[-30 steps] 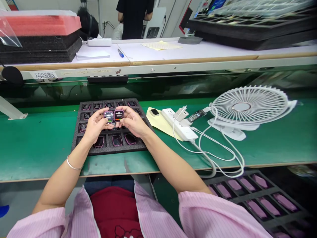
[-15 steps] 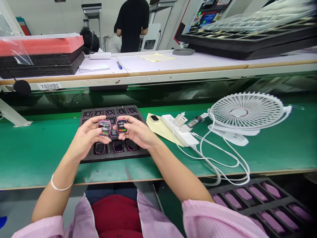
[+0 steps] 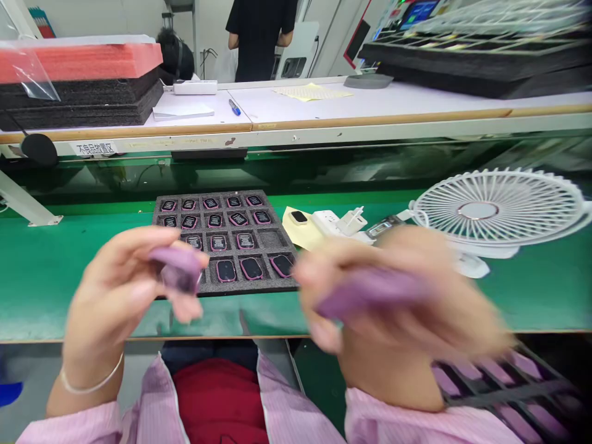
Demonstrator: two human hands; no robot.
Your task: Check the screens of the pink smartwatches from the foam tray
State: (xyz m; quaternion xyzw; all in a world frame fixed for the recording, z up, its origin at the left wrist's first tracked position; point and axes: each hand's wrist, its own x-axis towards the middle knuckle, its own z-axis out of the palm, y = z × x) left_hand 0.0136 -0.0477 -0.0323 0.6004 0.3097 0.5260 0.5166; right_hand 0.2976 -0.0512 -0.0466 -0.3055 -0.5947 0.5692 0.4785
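Observation:
My left hand (image 3: 115, 290) is closed on a purple smartwatch (image 3: 180, 265), tilted and raised in front of the foam tray's left side. Blurred by motion, my right hand (image 3: 398, 308) grips another purple smartwatch (image 3: 370, 290) to the right of the tray. The dark grey foam tray (image 3: 231, 287) lies on the green bench with rows of purple-framed smartwatches in its pockets. Several show white text on their screens, while those in the front row, such as one watch (image 3: 251, 267), have dark screens. My left hand hides part of the tray's front left.
A pale smartwatch (image 3: 298, 217) rests on yellow paper (image 3: 296, 237) beside a white power strip (image 3: 326, 221). A white fan (image 3: 499, 209) stands at the right. Below the bench, another tray (image 3: 522, 388) holds purple pieces. Foam stacks (image 3: 92, 92) sit on the shelf; a person (image 3: 261, 40) stands behind.
Both hands have come back from over the tray toward me and moved apart, each still with its watch. My right hand has swung far right, and both watches have turned from screen-up to tilted.

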